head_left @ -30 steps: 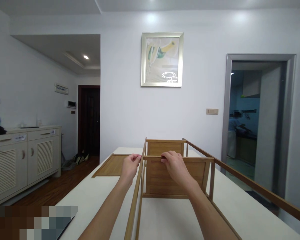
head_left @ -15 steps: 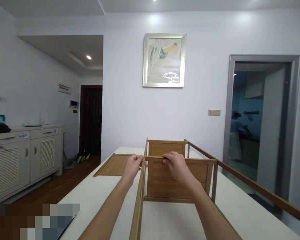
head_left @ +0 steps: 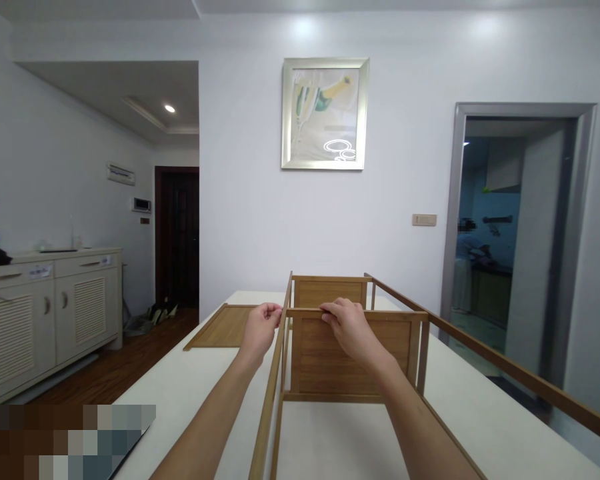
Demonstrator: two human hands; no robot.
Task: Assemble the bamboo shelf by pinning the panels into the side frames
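Note:
A brown wooden frame of long rails lies on its side along the white table (head_left: 330,440). Across its middle stands a wooden shelf panel (head_left: 350,357), its top edge between the thumb and fingers of my right hand (head_left: 351,327). Just outside the frame's left rail (head_left: 270,407), where the panel's corner meets it, my left hand (head_left: 260,330) is closed in a pinch. What its fingertips hold, if anything, is too small to make out. Farther back, a second panel (head_left: 330,292) spans the far end of the frame.
A loose wooden panel (head_left: 217,328) lies flat on the table to the left. The frame's right rail (head_left: 505,363) runs out past the table's right side. A white cabinet (head_left: 85,293) stands at left. Through the doorway at right, a person (head_left: 465,260) is in another room.
The view has shifted slightly, so everything sits a little further left and up. Both hands keep their places on the frame and panel.

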